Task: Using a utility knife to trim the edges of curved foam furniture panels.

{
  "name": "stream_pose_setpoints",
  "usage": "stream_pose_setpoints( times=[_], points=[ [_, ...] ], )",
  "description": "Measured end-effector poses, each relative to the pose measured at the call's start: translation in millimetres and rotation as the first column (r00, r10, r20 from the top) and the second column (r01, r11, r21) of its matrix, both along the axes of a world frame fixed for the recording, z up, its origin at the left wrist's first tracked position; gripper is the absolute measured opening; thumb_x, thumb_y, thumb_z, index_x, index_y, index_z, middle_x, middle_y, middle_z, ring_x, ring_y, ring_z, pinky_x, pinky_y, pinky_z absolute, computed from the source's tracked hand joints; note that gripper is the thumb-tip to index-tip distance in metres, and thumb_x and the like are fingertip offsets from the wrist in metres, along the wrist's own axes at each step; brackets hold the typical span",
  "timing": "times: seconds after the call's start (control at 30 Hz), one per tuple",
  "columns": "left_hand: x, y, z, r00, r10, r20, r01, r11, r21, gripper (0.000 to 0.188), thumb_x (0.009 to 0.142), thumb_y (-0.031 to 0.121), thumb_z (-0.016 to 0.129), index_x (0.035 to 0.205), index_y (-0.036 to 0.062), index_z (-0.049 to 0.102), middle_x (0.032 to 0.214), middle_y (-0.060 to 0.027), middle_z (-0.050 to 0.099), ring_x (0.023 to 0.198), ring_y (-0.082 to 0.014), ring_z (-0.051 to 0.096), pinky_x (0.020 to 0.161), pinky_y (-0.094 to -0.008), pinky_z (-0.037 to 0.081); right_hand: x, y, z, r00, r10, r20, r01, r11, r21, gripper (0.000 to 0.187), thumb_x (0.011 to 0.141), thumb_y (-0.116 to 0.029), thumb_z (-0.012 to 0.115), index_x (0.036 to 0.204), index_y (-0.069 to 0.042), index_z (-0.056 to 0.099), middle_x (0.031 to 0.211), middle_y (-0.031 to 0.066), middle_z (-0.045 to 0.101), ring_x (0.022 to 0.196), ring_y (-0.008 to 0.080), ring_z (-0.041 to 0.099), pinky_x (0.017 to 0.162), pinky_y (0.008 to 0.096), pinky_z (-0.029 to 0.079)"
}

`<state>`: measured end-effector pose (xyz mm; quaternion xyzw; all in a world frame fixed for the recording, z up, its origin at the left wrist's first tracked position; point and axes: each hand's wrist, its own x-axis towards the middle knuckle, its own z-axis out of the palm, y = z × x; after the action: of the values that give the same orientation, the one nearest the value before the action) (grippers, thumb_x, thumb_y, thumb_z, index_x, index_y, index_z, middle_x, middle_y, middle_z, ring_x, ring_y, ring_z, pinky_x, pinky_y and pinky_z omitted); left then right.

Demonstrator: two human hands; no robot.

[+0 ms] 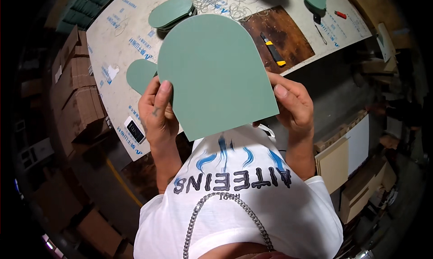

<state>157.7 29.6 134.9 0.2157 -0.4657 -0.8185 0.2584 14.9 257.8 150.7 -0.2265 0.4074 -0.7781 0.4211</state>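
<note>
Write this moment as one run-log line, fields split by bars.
left hand: holds panel, left edge | right hand: holds panel, right edge | panel: green, arched | cutter: on brown board

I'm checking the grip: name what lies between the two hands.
In the head view, the green arched panel lies between the left hand and right hand.

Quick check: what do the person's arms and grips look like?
Short white sleeves leave both forearms bare. The left grip is ungloved, with a small dark mark near the thumb's base; the right grip is ungloved too, no marking visible.
</note>
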Motion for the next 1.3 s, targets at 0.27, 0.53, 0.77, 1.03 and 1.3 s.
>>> stream_pose_setpoints(
  times=[0.27, 0.53, 0.77, 1.03, 1.3],
  points=[
    [34, 10, 9, 0.993, 0.107, 0.05, -0.102, 0.991, -0.083, 0.031, 0.096, 0.018, 0.067, 0.117, -0.0043, 0.064, 0.079, 0.0035, 0.059, 0.056, 0.0003, 0.04, 0.052, -0.0151, 0.026, 1, -2, -8, 1.0, 0.018, -0.003, -0.018, 0.997, 0.077, 0.055, 0.099, -0.025, 0.055, 0.136, 0.016, 0.049, 0.118, 0.0177, 0.065, 0.105, 0.0165, 0.062, 0.091, 0.0246, 0.046],
    [52, 24, 25, 0.992, 0.038, -0.118, -0.061, 0.978, -0.198, 0.04, 0.105, 0.027, 0.054, 0.123, -0.0086, 0.061, 0.091, -0.0065, 0.067, 0.076, -0.0088, 0.062, 0.068, -0.0211, 0.05, 9, 5, -28, 0.995, -0.011, -0.095, 0.016, 0.998, 0.055, 0.056, 0.095, -0.025, 0.063, 0.13, 0.017, 0.053, 0.111, 0.0159, 0.066, 0.098, 0.0174, 0.064, 0.086, 0.026, 0.048],
    [45, 16, 27, 0.993, 0.036, -0.116, -0.057, 0.982, -0.181, 0.04, 0.108, 0.03, 0.048, 0.12, -0.0051, 0.063, 0.09, -0.0055, 0.068, 0.076, -0.0089, 0.064, 0.067, -0.0209, 0.051, 5, -8, -20, 0.99, -0.063, -0.129, 0.077, 0.991, 0.111, 0.055, 0.097, -0.028, 0.06, 0.127, 0.018, 0.054, 0.103, 0.0137, 0.067, 0.091, 0.014, 0.064, 0.081, 0.0225, 0.048],
    [31, 6, 29, 0.996, 0.084, -0.038, -0.089, 0.982, -0.166, 0.04, 0.107, 0.029, 0.05, 0.12, -0.0061, 0.062, 0.094, -0.0066, 0.066, 0.081, -0.0092, 0.062, 0.07, -0.0216, 0.05, -5, -9, -26, 0.981, -0.066, -0.183, 0.081, 0.994, 0.073, 0.055, 0.098, -0.026, 0.059, 0.131, 0.017, 0.051, 0.113, 0.0166, 0.067, 0.101, 0.0175, 0.065, 0.09, 0.0267, 0.049],
    [-50, -37, -31, 0.73, 0.004, -0.684, 0.273, 0.915, 0.296, 0.038, 0.109, 0.04, 0.038, 0.093, 0.0104, 0.055, 0.077, -0.0009, 0.051, 0.07, -0.0152, 0.051, 0.065, -0.0282, 0.044, 16, -59, 25, 0.776, 0.136, -0.616, -0.215, 0.975, -0.054, 0.038, 0.098, -0.021, 0.061, 0.119, 0.01, 0.066, 0.114, 0.026, 0.07, 0.104, 0.0332, 0.07, 0.094, 0.0366, 0.052]
  ],
)
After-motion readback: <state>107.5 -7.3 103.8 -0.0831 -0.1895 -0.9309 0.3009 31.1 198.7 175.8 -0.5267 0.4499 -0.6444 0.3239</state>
